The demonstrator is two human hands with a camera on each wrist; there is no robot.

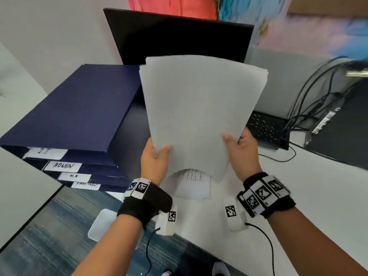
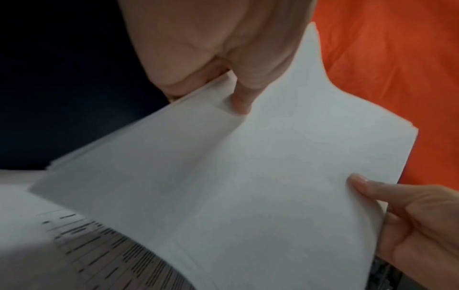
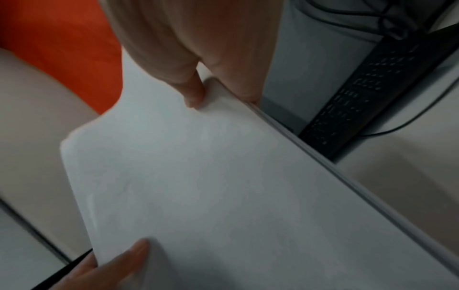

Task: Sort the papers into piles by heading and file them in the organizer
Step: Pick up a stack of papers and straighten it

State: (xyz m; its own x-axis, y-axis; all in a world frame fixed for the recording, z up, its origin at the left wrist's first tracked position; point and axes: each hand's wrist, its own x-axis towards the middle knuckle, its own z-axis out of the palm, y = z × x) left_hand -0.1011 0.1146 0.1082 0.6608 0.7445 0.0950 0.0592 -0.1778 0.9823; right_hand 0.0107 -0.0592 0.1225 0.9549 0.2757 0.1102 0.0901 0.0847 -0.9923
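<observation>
A stack of white papers (image 1: 199, 112) stands upright above the desk, its blank back toward me. My left hand (image 1: 154, 156) grips its lower left edge, thumb on the near face. My right hand (image 1: 242, 148) grips the lower right edge the same way. The left wrist view shows the stack (image 2: 248, 176) pinched by my left hand (image 2: 223, 78), and the right wrist view shows the stack (image 3: 223, 186) held by my right hand (image 3: 198, 78). A dark blue organizer (image 1: 75, 114) with slots labelled I.T, ADMIN and H.R sits at the left. A printed sheet (image 1: 189, 184) lies on the desk under the stack.
A black monitor (image 1: 179, 38) stands behind the papers. A black keyboard (image 1: 266, 128) and several cables (image 1: 310, 100) lie at the right. The white desk (image 1: 298, 196) ends at a front edge near me, with blue carpet (image 1: 49, 226) below.
</observation>
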